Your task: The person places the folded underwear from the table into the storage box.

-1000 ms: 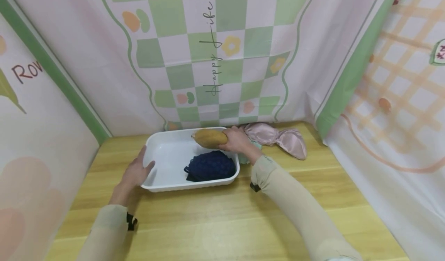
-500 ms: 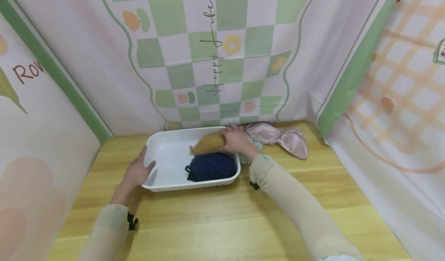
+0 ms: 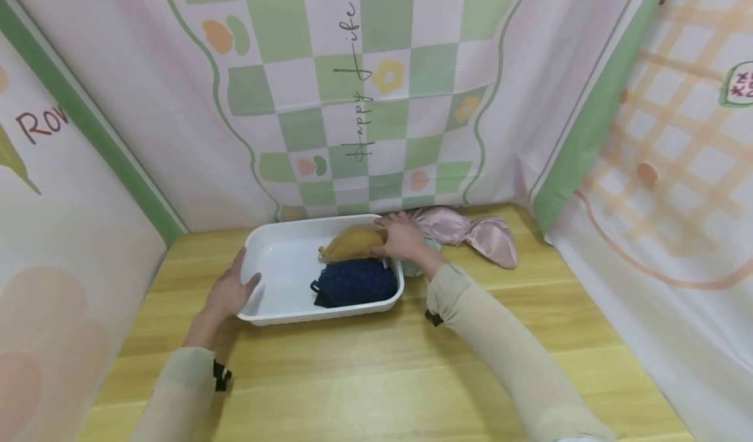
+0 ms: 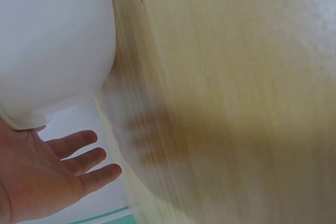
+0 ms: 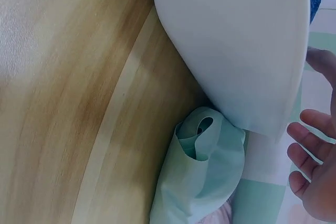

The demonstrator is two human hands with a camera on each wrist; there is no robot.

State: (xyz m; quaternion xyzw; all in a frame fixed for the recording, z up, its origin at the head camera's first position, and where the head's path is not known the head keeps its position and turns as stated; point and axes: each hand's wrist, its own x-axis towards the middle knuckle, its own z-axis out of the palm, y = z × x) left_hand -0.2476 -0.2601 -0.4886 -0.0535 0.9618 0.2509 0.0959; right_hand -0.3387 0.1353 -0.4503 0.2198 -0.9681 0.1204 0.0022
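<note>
A white tray point(image 3: 282, 288) stands on the table, its left rim between the thumb and fingers of my left hand point(image 3: 229, 291). In the left wrist view, fingers point(image 4: 86, 161) of that hand are straight and spread outside the tray wall. Inside the tray lies a folded mustard bra point(image 3: 353, 242), behind a folded navy lace bra point(image 3: 355, 282). At the mustard bra's right end is my right hand point(image 3: 402, 236), thumb and fingers parted around it. The right wrist view has loosely bent fingers point(image 5: 310, 142) beside the tray's rim, pinching nothing visible.
Right of the tray lie a pink satin bra point(image 3: 465, 229) and a folded mint-green bra point(image 5: 207, 166), the latter against the tray wall. A printed curtain point(image 3: 388, 115) hangs behind the table point(image 3: 376, 376), with cloth walls on both sides.
My right hand has lowered the mustard bra into the tray behind the navy one, and its fingers have loosened from it. The left hand has stayed at the rim.
</note>
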